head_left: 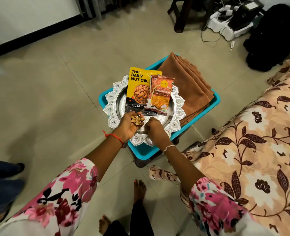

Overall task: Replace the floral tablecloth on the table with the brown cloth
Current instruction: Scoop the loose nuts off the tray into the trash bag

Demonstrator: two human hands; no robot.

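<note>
Left hand cups shells; brown cloth lies beyond, rightward.

The cloth is plain rust-brown, the tub turquoise. The tablecloth is peach with white flowers and dark brown leaves.

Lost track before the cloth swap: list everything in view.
brown cloth: one, brown, folded on the teal stool
teal stool: one, teal, floor centre
silver tray: one, silver, on the stool
almond packet: one, yellow and black, on the tray
garlic bhujia packet: one, orange, overlapping the almond packet
pistachio shells: several, beige, in the left hand
floral tablecloth: one, peach with brown flowers, on the table, right
black bag: one, black, far right floor
power strips: several, white, far floor
left hand: one, over the tray, holds the shells
right hand: one, over the tray, fingers curled, contents hidden
</note>
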